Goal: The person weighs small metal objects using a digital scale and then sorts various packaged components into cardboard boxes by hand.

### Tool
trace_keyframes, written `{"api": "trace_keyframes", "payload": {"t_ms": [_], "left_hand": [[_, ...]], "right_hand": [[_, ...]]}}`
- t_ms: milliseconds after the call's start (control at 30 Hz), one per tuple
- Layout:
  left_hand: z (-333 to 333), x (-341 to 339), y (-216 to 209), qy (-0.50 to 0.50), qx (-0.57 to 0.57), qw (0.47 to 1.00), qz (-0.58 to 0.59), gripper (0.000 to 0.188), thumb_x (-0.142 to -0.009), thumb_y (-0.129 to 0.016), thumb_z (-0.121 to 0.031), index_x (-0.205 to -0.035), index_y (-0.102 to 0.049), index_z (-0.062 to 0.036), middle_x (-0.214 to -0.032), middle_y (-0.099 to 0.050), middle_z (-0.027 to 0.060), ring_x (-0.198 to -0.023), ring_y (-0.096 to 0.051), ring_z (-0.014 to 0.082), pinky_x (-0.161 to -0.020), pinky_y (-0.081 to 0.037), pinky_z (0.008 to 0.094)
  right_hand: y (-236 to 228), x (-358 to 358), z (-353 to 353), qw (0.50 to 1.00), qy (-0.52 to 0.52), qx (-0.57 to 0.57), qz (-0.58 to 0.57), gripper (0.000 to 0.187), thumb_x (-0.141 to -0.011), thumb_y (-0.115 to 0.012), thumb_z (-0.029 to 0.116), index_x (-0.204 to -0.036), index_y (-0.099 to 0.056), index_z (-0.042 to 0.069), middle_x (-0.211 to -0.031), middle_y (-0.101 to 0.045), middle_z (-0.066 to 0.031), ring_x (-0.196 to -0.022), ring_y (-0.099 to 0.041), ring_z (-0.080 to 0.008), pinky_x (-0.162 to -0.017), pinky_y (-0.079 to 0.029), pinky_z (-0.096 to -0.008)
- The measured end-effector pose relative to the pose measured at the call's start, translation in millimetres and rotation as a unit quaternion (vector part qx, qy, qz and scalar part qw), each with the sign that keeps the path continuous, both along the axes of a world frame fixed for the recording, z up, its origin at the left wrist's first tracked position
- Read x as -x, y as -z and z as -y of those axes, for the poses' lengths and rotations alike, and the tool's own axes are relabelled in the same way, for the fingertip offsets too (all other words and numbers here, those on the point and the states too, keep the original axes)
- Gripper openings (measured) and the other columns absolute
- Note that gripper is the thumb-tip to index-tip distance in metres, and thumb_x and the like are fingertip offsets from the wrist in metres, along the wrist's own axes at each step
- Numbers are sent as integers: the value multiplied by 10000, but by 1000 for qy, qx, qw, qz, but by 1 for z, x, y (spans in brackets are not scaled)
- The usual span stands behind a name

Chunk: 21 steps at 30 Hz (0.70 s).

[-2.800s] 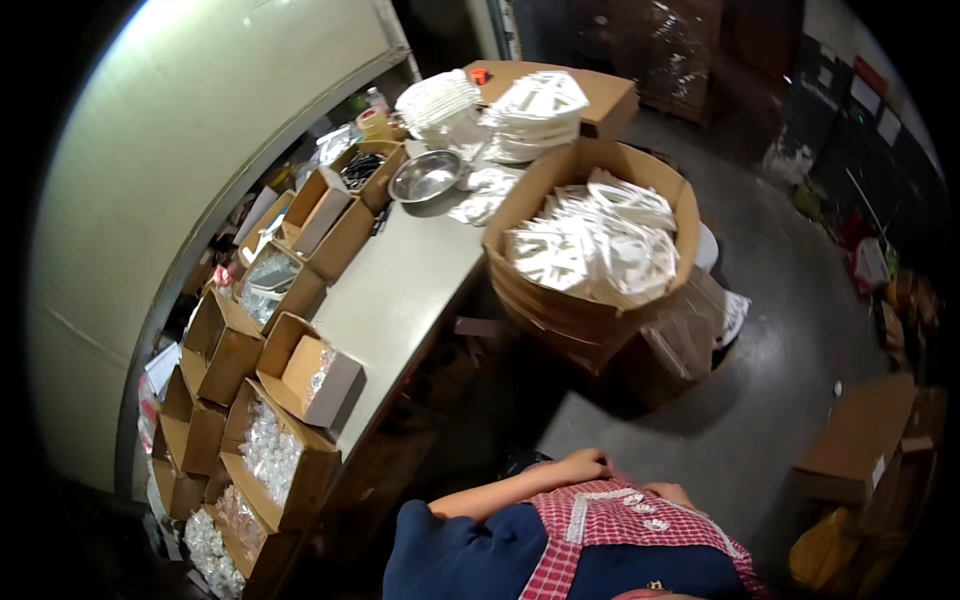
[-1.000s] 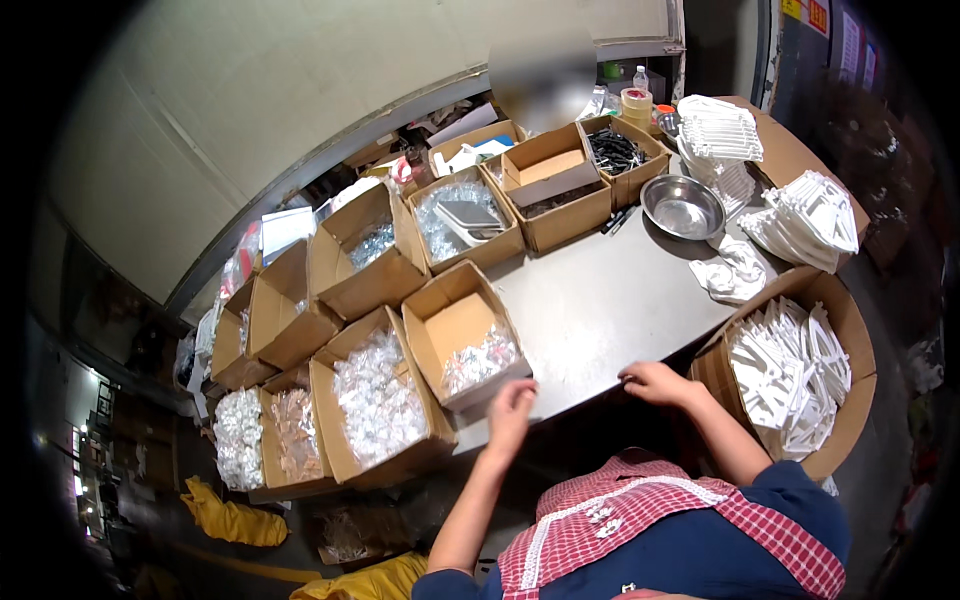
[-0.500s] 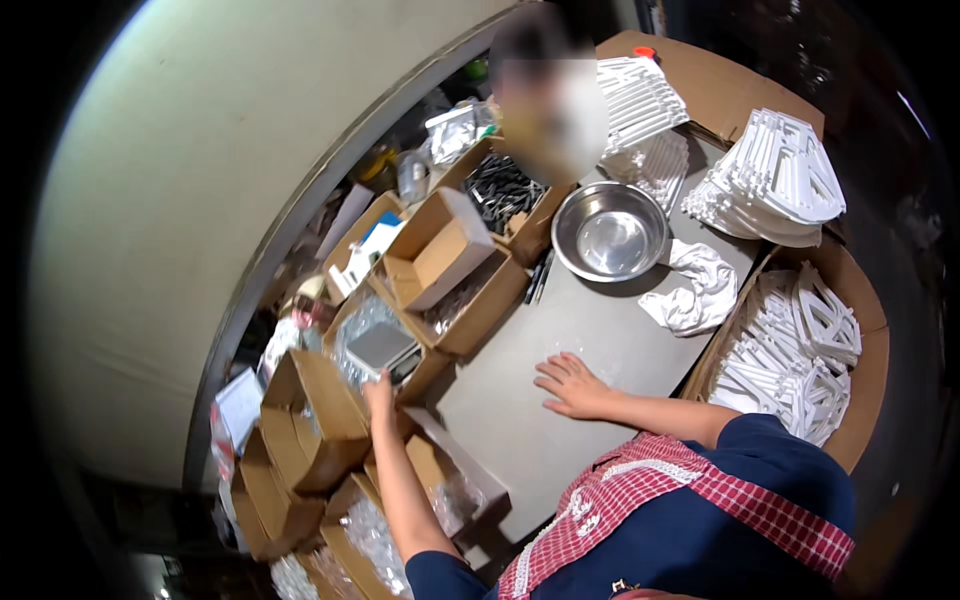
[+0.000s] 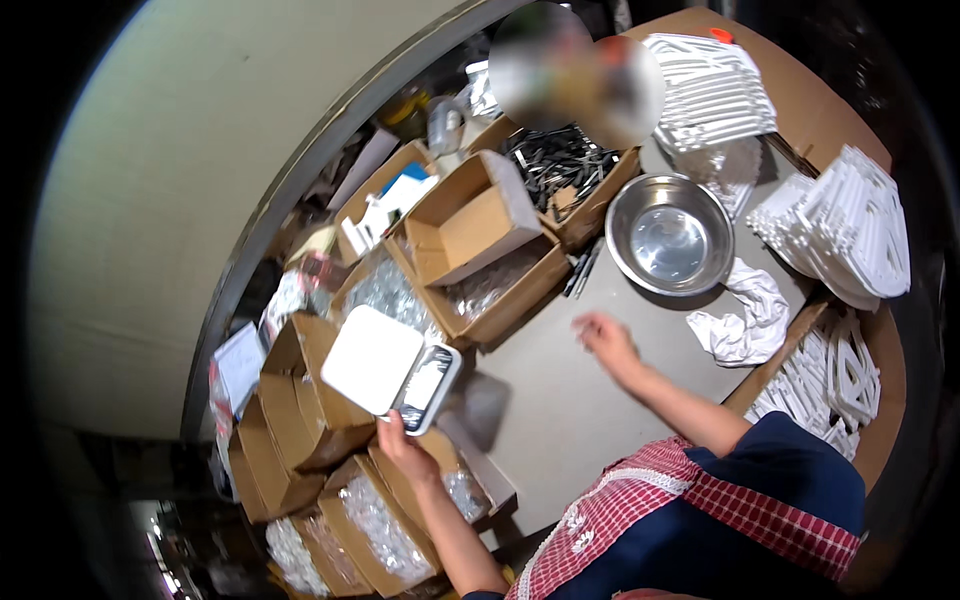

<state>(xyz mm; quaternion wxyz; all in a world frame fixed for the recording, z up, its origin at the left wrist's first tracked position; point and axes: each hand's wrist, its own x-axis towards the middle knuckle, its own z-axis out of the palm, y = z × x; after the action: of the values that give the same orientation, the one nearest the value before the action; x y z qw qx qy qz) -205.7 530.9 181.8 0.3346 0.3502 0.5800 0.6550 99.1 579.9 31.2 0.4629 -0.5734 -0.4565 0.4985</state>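
Note:
My left hand [image 4: 408, 452] is closed on the near edge of a flat white digital scale [image 4: 374, 360], which has a square plate and a dark control panel. It holds the scale tilted above the cardboard boxes at the left of the table. My right hand [image 4: 610, 343] hovers over the grey table [image 4: 560, 420] with nothing in it, its fingers apart and a little blurred. Beyond that hand stand a steel bowl [image 4: 669, 235] and a crumpled white cloth [image 4: 748, 315]. Several dark pens [image 4: 583, 268] lie left of the bowl.
An open carton [image 4: 470, 225] sits atop another on the left. Behind it, a box holds black parts [image 4: 560, 165]. White plastic frames are stacked [image 4: 845, 225] at the right, with more in a large carton [image 4: 885, 400]. Clear plastic pieces [image 4: 385, 525] fill boxes at the lower left.
My left hand has lifted the scale off the box and tilted it, bringing it nearer me. My right hand has risen from the tabletop. The view has shifted, so things at the right appear farther right.

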Motion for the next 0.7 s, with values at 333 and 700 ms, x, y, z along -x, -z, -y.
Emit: {"api": "trace_keyframes", "payload": {"t_ms": [333,700], "left_hand": [[95,-86,102,183,165,953,176,266,-964,-591,-214,-1102,-607,13,-992,-646,46,-915,-588,113,-836,-459,267],[110,-82,158,152,199,910,-331,432,-807,-714,-194,-1172,-590,1,-960,-606,177,-910,-586,349,-826,-474,418]], "right_hand": [[-117,6,-179,787,-141,-342,493,585,-746,-671,81,-1308,-523,149,-1434,-317,-302,-1213,-473,-472,-978,-455,-491],[-109,-31,-74,873,-128,-359,304,222,-766,-702,164,-901,-596,24,-793,-590,-165,-730,-614,-346,-619,-472,-386]]}}
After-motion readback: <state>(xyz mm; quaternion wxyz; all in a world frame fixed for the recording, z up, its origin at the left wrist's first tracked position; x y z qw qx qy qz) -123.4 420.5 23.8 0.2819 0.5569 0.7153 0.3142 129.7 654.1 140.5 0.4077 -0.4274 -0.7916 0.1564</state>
